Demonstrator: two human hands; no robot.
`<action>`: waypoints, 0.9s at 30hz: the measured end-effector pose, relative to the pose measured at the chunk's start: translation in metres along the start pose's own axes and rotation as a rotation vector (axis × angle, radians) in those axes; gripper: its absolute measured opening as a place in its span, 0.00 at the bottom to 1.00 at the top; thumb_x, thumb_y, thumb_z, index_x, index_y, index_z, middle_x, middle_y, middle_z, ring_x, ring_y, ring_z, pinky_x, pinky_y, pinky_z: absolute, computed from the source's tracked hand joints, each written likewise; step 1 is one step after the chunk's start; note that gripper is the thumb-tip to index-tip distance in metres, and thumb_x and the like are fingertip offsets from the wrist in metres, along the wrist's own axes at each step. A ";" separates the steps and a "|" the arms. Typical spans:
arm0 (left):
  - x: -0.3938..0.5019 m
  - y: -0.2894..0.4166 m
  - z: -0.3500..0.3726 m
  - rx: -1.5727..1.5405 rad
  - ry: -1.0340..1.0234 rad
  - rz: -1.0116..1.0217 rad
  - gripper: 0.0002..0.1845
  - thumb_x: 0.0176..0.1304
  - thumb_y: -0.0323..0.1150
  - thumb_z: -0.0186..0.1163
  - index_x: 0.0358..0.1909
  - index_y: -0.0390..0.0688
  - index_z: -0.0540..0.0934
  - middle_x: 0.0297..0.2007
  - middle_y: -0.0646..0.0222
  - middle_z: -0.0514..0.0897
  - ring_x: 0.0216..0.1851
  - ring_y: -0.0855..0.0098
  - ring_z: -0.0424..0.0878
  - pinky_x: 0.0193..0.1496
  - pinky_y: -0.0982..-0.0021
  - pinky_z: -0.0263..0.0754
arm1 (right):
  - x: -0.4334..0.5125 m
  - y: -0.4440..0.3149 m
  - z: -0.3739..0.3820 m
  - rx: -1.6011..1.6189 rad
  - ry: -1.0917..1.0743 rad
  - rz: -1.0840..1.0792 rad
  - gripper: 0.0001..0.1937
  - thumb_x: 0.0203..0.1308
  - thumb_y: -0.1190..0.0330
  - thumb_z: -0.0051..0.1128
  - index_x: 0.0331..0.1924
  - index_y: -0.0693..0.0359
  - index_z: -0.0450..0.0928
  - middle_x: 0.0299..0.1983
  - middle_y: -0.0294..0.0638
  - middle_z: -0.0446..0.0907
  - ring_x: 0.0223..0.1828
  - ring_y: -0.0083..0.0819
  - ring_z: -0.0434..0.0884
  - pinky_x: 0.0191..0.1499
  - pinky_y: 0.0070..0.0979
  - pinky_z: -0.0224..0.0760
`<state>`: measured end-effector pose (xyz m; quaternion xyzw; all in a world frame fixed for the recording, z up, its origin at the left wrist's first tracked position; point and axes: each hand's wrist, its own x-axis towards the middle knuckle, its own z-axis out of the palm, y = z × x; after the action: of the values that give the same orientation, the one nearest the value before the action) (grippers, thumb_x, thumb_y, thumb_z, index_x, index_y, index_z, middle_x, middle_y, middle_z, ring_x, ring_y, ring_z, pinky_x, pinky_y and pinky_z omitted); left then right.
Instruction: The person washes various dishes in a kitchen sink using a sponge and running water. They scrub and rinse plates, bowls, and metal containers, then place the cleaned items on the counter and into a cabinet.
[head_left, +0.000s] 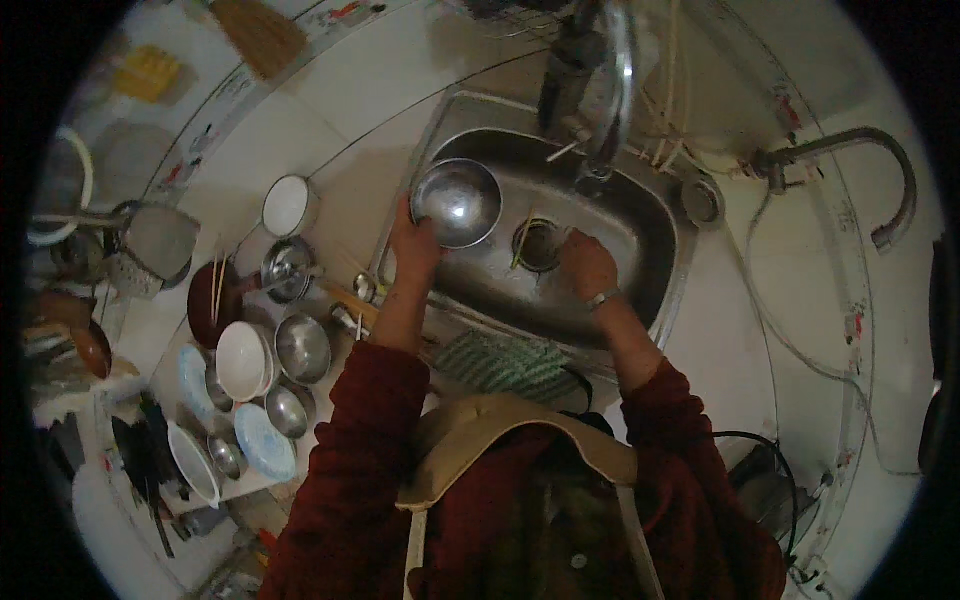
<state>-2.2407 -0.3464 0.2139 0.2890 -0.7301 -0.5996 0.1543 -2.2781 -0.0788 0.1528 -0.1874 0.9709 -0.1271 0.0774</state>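
Note:
A stainless steel sink lies before me. My left hand grips the rim of a shiny metal bowl, tilted up over the sink's left end. Over the drain, near the middle of the basin, is my right hand; its fingers are bent and close together, and whether they pinch anything is hidden. A thin yellow-green strip lies across the drain's left side. The curved chrome faucet rises behind the basin, its spout above and to the right of the drain.
Left of the sink, the counter holds a white enamel cup, white bowls, metal bowls, blue plates and a lidded pot. A green striped cloth lies at the front edge. A second faucet stands at right.

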 end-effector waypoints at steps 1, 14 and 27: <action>-0.004 -0.001 -0.005 -0.146 -0.070 -0.250 0.24 0.57 0.24 0.50 0.58 0.44 0.69 0.48 0.57 0.77 0.46 0.59 0.79 0.38 0.62 0.82 | -0.004 0.003 0.000 0.029 -0.095 -0.011 0.13 0.61 0.67 0.40 0.43 0.62 0.75 0.38 0.52 0.81 0.42 0.50 0.80 0.48 0.44 0.72; -0.029 0.029 -0.056 0.550 -0.061 0.249 0.17 0.62 0.41 0.51 0.42 0.36 0.75 0.34 0.47 0.80 0.39 0.48 0.78 0.45 0.55 0.69 | -0.054 0.016 0.011 -0.066 -0.200 -0.623 0.13 0.61 0.64 0.45 0.40 0.60 0.80 0.46 0.51 0.78 0.46 0.50 0.78 0.49 0.38 0.72; -0.115 0.012 -0.280 0.169 0.472 -0.231 0.24 0.67 0.47 0.48 0.50 0.34 0.73 0.37 0.53 0.81 0.34 0.58 0.81 0.24 0.65 0.73 | -0.075 0.027 0.021 0.273 -0.308 -0.167 0.19 0.54 0.57 0.57 0.45 0.61 0.79 0.40 0.52 0.81 0.43 0.51 0.79 0.46 0.41 0.73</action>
<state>-1.9930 -0.4949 0.3044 0.5137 -0.6836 -0.4665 0.2262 -2.2138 -0.0307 0.1328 -0.2721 0.9025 -0.2333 0.2387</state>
